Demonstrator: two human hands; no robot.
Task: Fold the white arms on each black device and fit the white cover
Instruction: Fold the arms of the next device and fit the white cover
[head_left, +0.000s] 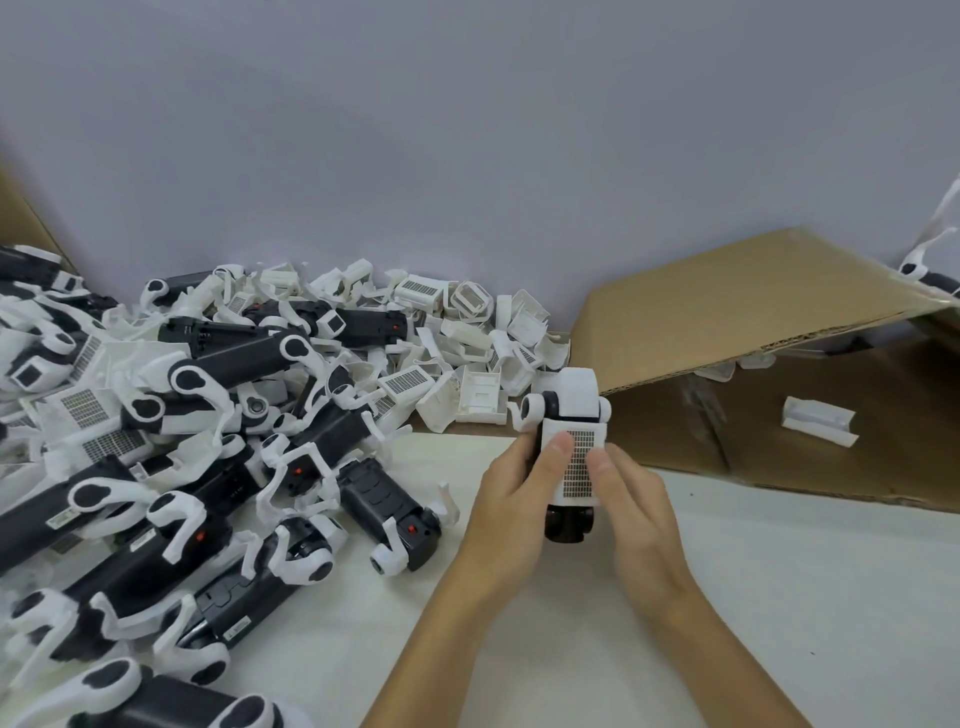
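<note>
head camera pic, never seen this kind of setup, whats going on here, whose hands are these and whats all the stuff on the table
There is no machine here. The one picture comes from a wide-angle camera worn on a person's head, looking down at their own two bare hands. The left hand and the right hand together hold one black device, with a white cover on it; both thumbs press on the cover's grid patch. To the left, on the white table, lies a big pile of black devices with their white arms sticking out. Behind it is a heap of loose white covers. To the right, an open cardboard box lies on its side with one white part inside.
</note>
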